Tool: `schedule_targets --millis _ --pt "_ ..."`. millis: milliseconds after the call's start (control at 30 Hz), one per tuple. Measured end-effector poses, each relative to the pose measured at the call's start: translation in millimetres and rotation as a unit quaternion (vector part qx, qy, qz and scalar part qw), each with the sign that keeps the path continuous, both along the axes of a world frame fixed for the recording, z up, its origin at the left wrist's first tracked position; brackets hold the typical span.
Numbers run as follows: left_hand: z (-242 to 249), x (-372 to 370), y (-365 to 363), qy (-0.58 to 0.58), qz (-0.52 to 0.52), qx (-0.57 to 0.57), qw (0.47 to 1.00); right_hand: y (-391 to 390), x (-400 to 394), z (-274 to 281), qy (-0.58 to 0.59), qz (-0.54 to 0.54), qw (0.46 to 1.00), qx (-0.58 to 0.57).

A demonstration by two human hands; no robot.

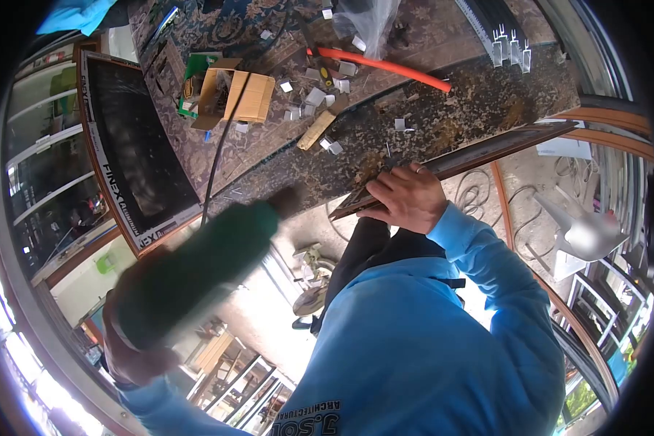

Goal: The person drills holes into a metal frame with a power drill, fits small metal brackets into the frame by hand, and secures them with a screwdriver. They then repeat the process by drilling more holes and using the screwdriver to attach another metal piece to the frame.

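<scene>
A green power drill (203, 269), blurred by motion, is gripped from behind in my left hand (134, 349). Its narrow dark nose points toward the bench edge. Fingers of my right hand (408, 196) wrap over the near end of a long dark brown frame piece (479, 154), with the thumb below. That piece lies along the bench's front edge and ends in a slanted cut. Just past my right fingers, a small thin metal bit (388, 150) shows on the worn bench top (458, 116). The drill's tip is apart from the frame piece.
An open cardboard box (251, 98), small metal brackets (315, 97), a screwdriver (325, 75) and a red-orange tube (385, 67) lie on the bench. A dark cable (229, 131) crosses it. A framed dark panel (138, 138) stands left; a fan (585, 236) stands right.
</scene>
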State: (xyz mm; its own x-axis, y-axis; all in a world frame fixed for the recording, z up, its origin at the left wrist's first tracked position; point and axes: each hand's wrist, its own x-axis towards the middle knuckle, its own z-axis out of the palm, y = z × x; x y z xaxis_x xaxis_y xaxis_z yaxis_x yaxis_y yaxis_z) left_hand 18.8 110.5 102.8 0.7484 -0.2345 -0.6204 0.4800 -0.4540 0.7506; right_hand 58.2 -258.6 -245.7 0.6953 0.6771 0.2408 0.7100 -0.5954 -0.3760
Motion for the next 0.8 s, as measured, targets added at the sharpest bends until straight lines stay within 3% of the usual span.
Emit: schedule_targets --millis 33,100,133,267,300,400,533,800 --pt "0.6 -36.4 40.5 0.045 0.117 -0.058 0.99 -0.8 -0.1 3.9 0.005 0.0 1.0 -0.004" --pt "-56.8 -66.3 49.6 -0.101 0.164 -0.146 0.97 -0.6 0.7 8.1 0.017 0.036 0.998 0.041" --pt "-77.5 -75.7 52.0 -0.098 0.229 -0.185 0.951 -0.8 1.2 11.6 0.023 0.055 0.996 0.062" --pt "-144.8 -82.0 54.1 -0.126 0.297 -0.326 0.889 7.7 0.9 27.7 -0.056 0.178 0.982 0.002" --pt "-157.1 -85.0 55.2 -0.133 0.323 -0.361 0.865 4.0 4.4 23.2 -0.065 0.154 0.985 0.036" --pt "-170.1 -88.7 64.5 -0.128 0.309 -0.371 0.866 -25.2 11.6 27.9 0.009 0.084 0.996 0.005" --pt "-203.2 -126.8 94.7 -0.138 0.408 -0.284 0.857 -44.7 1.3 6.6 0.06 -0.063 0.996 0.009" --pt "-238.7 -83.3 66.1 -0.153 0.429 -0.323 0.829 -31.6 -6.9 -24.7 -0.047 -0.117 0.988 0.09"
